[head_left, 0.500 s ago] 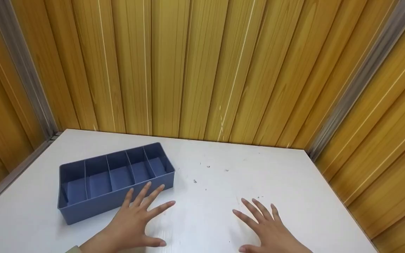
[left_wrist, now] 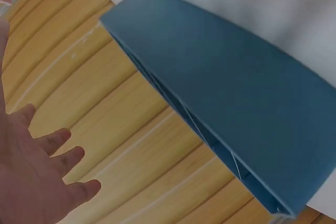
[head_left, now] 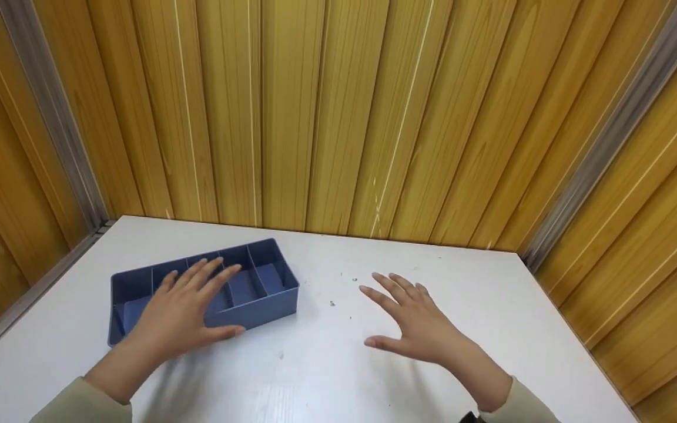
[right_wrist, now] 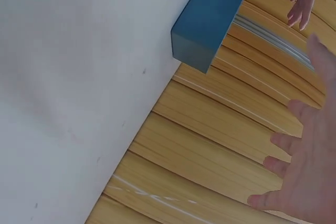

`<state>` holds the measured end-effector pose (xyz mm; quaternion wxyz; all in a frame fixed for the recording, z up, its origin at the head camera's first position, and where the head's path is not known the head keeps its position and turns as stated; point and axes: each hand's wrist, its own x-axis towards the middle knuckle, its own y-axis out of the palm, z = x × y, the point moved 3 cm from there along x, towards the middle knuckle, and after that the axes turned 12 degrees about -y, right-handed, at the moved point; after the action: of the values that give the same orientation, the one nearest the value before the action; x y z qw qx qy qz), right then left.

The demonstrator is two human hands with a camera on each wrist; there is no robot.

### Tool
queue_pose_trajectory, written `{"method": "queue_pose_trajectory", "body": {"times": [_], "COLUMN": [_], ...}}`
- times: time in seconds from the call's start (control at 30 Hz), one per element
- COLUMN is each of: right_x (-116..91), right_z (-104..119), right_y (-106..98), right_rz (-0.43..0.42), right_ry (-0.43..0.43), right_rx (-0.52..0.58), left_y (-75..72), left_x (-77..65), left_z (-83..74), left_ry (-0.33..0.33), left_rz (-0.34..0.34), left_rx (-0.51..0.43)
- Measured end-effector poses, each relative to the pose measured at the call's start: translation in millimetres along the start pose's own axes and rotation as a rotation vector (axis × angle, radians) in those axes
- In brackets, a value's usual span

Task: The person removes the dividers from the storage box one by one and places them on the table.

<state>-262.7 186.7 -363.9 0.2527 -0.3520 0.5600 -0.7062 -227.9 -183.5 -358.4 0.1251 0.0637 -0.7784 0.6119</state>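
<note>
A blue rectangular box [head_left: 268, 310] with thin dividers making several compartments lies at an angle on the left of the white table. My left hand [head_left: 183, 311], fingers spread, hovers over the box and hides part of its front wall and middle compartments. To the right of the box my right hand [head_left: 418, 326] hangs above the table, its fingers apart and nothing in it. The left wrist view shows the box's long side wall [left_wrist: 220, 93] beside the spread left fingers [left_wrist: 68, 161]. In the right wrist view the box's end [right_wrist: 194, 51] is away from the right hand [right_wrist: 310, 166].
The white table [head_left: 327, 376] carries small dark marks near its middle. Yellow wood-patterned panels [head_left: 338, 117] stand behind it and on both sides, with grey metal posts [head_left: 50, 111] at the corners. A small black object [head_left: 471, 418] shows by the right sleeve.
Both hands have moved forward and up in the head view, the left one now over the box, with sleeves coming into sight. The view has shifted slightly; the box stays where it was.
</note>
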Motion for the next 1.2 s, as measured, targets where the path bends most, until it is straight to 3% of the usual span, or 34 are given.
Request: {"method": "queue_pose_trajectory", "body": {"times": [0.2,0.4,0.63,0.9,1.1,1.2], "right_x": [52.6,93.8,129.0,160.3,178.8,181.8], "right_z": [1.6,8.1,20.6,22.7,13.9,8.2], "right_y": [3.6,11.3,29.7,56.3,77.7,87.6], "right_rz": [-0.011,-0.025,0.010,0.013,-0.005,-0.008], "right_ry": [0.017,0.014,0.018,0.138,0.259,0.315], "right_rx": [0.135,0.168,0.135,0.179,0.251,0.249], "left_y": [-23.5,-26.3,-16.5,1.2,15.2,22.9], "left_x": [10.5,13.0,4.7,-1.4,-5.4,-8.9], "left_z": [42.9,86.9,126.2,160.4,171.3,171.9], "left_ry": [-0.201,-0.305,-0.413,-0.523,-0.638,-0.652], "left_rz": [0.022,0.039,0.120,0.195,0.321,0.382], "left_rx": [-0.102,-0.151,-0.165,-0.172,-0.185,-0.176]}}
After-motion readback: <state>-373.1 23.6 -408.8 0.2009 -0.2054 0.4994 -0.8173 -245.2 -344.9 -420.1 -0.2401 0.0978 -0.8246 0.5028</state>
